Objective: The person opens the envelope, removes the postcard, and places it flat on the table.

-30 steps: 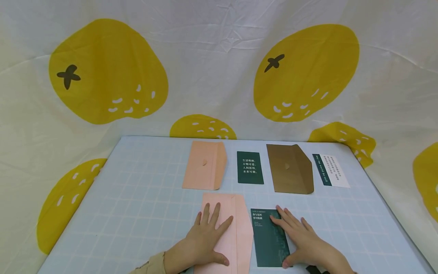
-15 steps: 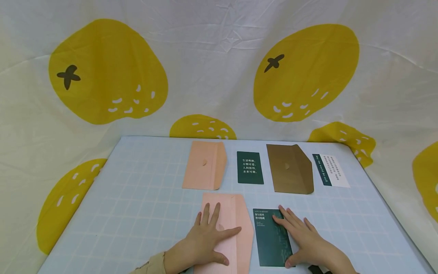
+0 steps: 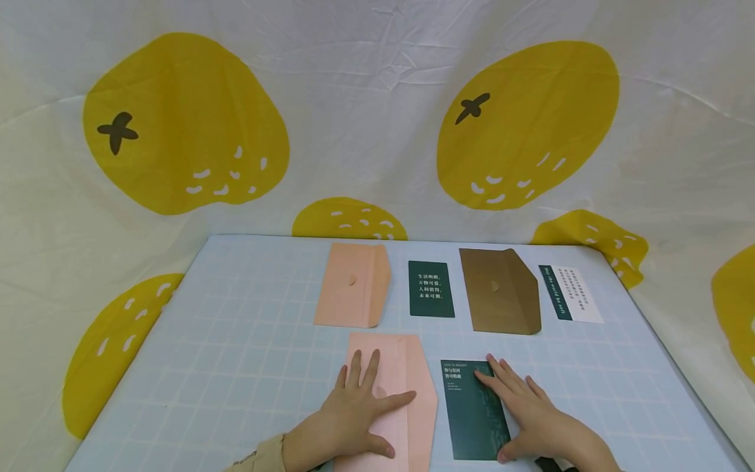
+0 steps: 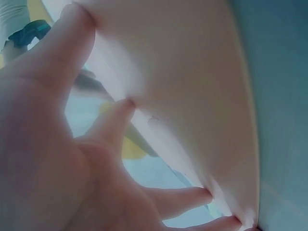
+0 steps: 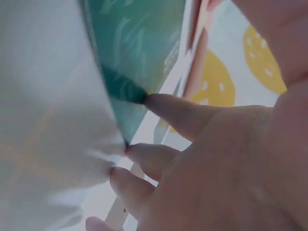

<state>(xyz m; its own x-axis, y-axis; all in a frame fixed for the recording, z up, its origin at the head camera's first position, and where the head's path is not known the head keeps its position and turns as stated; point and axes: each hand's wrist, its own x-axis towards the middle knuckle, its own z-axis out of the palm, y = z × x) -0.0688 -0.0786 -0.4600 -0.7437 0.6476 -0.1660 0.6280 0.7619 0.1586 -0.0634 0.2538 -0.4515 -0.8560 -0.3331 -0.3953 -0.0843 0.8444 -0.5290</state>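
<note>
A large pale pink envelope (image 3: 421, 400) lies near the front of the table, its flap to the right. My left hand (image 3: 356, 419) rests on it with fingers spread; the left wrist view shows the fingertips touching the envelope (image 4: 192, 86). Just right of the envelope, a gap apart, lies a dark green card (image 3: 472, 419) with white print along its top. My right hand (image 3: 539, 416) touches the card's right side with extended fingers. In the right wrist view the index fingertip presses on the green card (image 5: 139, 43), and other fingertips meet its edge and the tablecloth.
Behind the hands lie a peach envelope (image 3: 348, 288), a small green card (image 3: 432, 288), a brown envelope (image 3: 501, 295) and a white card with a green strip (image 3: 580, 295). The checked tablecloth (image 3: 236, 367) extends left. A curtain with yellow fruit prints (image 3: 366, 131) hangs behind.
The green card has slid slightly right, along with my right hand, widening its gap from the pink envelope. My left index finger has swung right across the envelope; the rest of that hand stays put.
</note>
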